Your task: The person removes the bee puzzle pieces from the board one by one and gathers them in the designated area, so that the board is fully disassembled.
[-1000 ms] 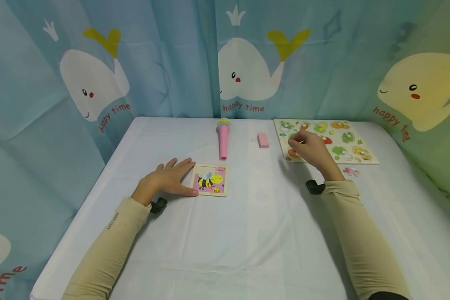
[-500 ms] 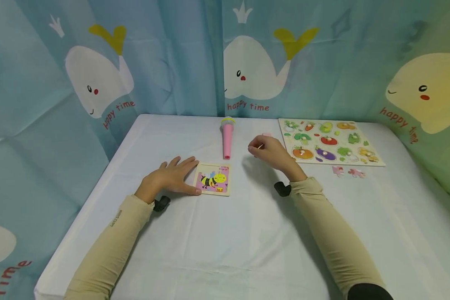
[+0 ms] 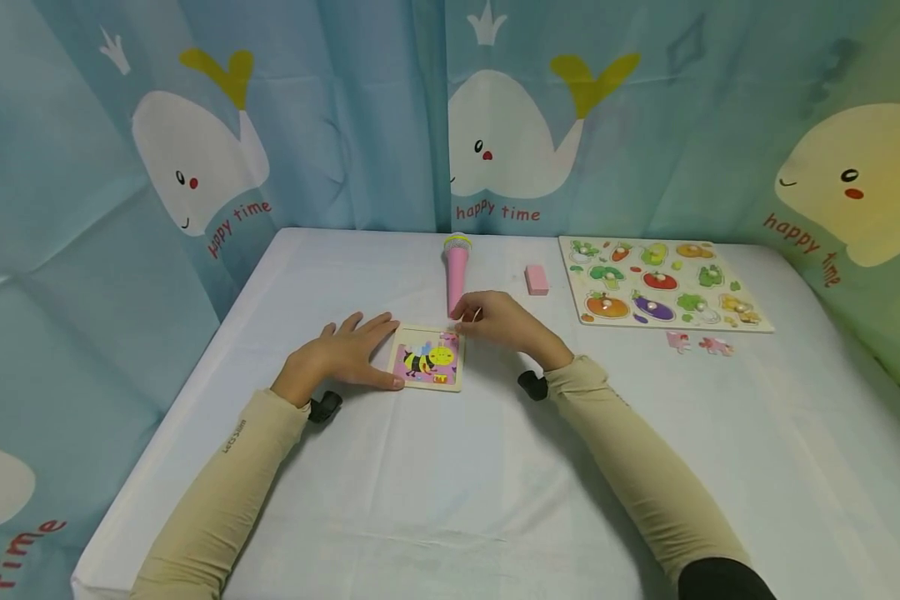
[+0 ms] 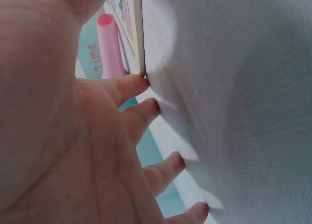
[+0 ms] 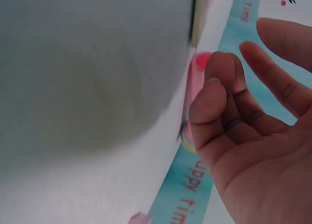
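A small wooden jigsaw puzzle [image 3: 417, 372] with a yellow and black bee on pink lies in the middle of the table. My left hand [image 3: 332, 358] is spread at its left side, thumb on the lower left corner and index fingertip by the upper left. In the left wrist view, those fingers reach straight down to the cloth beside the wooden edge [image 4: 138, 43]. My right hand [image 3: 507, 321] is at the puzzle's upper right corner. Its thumb and index finger [image 5: 268, 70] are near each other but apart in the right wrist view, other fingers curled, nothing visible between them.
A pink toy microphone [image 3: 457, 279] lies just behind the puzzle. Farther right are a pink block [image 3: 536, 280] and a vegetable peg board [image 3: 723, 326]. Two loose pink jigsaw pieces, one left [image 3: 677, 341] and one right [image 3: 716, 346], lie before the board.
My right hand has moved left from over the vegetable board, past the pink block, to the puzzle's upper right corner. My left hand has stayed at the puzzle's left side.
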The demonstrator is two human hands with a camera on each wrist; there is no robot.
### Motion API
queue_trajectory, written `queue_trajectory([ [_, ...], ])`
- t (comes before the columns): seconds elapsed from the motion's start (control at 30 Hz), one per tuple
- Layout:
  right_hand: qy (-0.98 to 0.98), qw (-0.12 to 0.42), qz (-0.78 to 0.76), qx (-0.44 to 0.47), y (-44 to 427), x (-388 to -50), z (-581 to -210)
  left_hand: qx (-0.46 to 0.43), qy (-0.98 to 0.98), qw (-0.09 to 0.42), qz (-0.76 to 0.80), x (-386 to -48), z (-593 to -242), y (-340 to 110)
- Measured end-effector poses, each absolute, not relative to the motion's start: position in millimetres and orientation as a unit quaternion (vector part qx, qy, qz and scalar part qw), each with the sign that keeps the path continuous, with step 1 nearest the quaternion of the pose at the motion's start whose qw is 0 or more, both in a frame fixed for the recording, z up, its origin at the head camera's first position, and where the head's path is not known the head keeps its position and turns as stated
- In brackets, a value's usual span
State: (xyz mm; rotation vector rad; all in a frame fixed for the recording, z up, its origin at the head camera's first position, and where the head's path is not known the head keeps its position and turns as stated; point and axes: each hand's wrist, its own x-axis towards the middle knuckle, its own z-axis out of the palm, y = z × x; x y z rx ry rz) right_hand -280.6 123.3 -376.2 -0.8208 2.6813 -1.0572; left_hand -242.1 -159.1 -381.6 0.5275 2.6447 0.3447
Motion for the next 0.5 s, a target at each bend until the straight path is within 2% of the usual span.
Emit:
queue_trajectory([
  [0.27,0.883,0.122,-0.344,-0.296,106,-279,-385,0.191,0.952,0.208,0.119,-244,-382,-160],
  [0.5,0.895,0.123,-0.297,-0.31,98,-277,-384,0.194,0.95,0.209,0.126,-243,-381,-159],
])
